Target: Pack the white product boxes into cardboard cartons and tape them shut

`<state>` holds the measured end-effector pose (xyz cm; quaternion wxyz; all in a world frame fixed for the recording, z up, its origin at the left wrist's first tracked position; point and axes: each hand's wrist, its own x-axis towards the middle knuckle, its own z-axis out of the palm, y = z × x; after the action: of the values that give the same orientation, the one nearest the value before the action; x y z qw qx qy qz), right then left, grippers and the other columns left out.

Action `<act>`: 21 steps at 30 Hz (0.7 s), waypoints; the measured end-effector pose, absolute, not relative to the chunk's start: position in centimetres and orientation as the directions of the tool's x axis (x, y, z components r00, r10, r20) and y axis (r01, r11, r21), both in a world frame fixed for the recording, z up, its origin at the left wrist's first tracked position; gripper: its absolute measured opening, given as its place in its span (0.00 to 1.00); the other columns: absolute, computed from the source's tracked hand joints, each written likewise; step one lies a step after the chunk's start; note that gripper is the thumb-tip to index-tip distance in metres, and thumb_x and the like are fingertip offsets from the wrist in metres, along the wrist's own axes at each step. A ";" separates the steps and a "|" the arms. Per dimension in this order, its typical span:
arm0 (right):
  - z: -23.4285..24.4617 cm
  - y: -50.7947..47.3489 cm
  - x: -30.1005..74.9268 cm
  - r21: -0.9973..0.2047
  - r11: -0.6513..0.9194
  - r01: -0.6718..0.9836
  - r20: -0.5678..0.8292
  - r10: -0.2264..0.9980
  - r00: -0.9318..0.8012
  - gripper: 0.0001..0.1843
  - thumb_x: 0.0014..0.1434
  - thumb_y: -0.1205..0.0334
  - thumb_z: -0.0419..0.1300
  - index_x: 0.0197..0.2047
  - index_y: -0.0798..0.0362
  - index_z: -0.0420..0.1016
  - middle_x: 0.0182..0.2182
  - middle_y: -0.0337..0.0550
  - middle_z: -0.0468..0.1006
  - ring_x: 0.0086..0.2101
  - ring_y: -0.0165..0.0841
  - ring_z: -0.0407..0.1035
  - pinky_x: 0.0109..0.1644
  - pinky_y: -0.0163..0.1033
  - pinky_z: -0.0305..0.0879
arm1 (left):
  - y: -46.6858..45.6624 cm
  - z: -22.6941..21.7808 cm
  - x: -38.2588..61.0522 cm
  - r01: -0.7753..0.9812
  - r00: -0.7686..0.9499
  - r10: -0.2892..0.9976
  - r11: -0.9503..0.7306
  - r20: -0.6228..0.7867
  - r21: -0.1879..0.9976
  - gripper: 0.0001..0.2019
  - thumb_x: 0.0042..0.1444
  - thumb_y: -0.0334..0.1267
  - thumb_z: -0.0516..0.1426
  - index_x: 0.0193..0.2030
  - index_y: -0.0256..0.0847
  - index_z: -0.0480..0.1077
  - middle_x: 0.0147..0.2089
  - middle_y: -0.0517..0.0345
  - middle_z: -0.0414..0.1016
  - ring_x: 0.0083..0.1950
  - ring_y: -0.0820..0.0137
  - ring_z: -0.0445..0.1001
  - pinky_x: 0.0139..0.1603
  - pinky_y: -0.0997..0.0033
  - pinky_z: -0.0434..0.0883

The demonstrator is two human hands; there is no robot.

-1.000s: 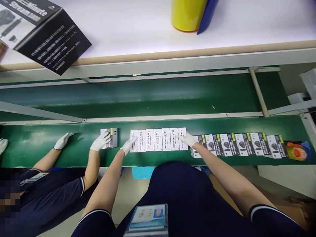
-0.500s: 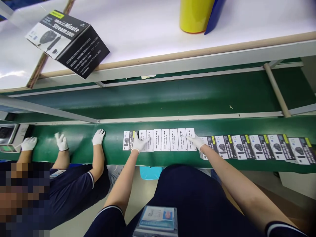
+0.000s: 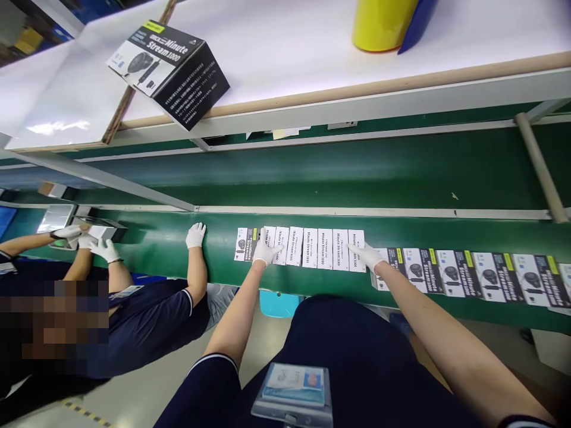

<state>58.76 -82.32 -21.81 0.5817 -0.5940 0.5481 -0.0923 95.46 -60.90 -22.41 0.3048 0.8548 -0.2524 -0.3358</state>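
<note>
A row of several slim white boxes [image 3: 311, 248], lettered "Minute Stream 1000", stands side by side on the green work surface in front of me. My left hand [image 3: 264, 252], in a white glove, grips the row's left end, its thumb across the nearest boxes. At the other end my right hand [image 3: 366, 257], also gloved, presses against the last box with its thumb over it. The boxes near my left hand lean slightly. Just left of that hand sits a black-and-white printed box [image 3: 241, 245], partly covered by the fingers.
Several black-and-white boxes [image 3: 454, 273] run in an overlapping line to the right. Overhead, a shelf [image 3: 289, 59] carries a larger printed box [image 3: 169, 71] and a yellow container [image 3: 383, 27]. Co-workers' gloved hands [image 3: 195, 235] are at the left, some around a box [image 3: 104, 230].
My view has shifted, so the scene sits farther right. Both my hands stay at the row's ends, and its left boxes lean more. Co-workers' hands at far left have come together around a box.
</note>
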 end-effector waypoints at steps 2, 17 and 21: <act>-21.7 -82.7 58.4 -0.766 0.296 -0.571 -0.554 -0.755 0.350 0.33 0.62 0.44 0.66 0.64 0.53 0.73 0.61 0.59 0.76 0.60 0.52 0.71 0.66 0.61 0.66 | -60.7 -21.8 95.0 -0.464 0.600 -0.730 -0.651 -0.328 0.601 0.63 0.39 0.57 0.75 0.79 0.45 0.50 0.81 0.35 0.43 0.80 0.36 0.43 0.77 0.40 0.45; -21.4 -73.0 78.6 -0.468 -0.779 -0.418 -0.250 -0.338 0.908 0.70 0.25 0.53 0.82 0.73 0.46 0.62 0.79 0.46 0.33 0.72 0.72 0.15 0.73 0.72 0.15 | -58.2 -22.4 93.7 -0.950 0.129 -0.941 -0.208 -0.313 0.234 0.52 0.51 0.57 0.70 0.78 0.55 0.52 0.82 0.39 0.41 0.78 0.28 0.35 0.69 0.19 0.35; -21.5 -74.6 78.3 -0.252 -0.879 -0.405 -0.329 -0.316 0.890 0.71 0.32 0.48 0.78 0.77 0.45 0.54 0.79 0.48 0.25 0.72 0.72 0.15 0.71 0.73 0.12 | -58.0 -22.9 93.8 -0.960 0.117 -0.953 -0.181 -0.280 0.212 0.51 0.52 0.59 0.69 0.79 0.58 0.50 0.82 0.42 0.41 0.78 0.30 0.38 0.69 0.20 0.42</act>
<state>78.30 -74.62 -21.48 0.1590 -0.9590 0.1881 0.1406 93.78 -57.96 -22.90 -0.0107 0.7473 -0.6400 -0.1783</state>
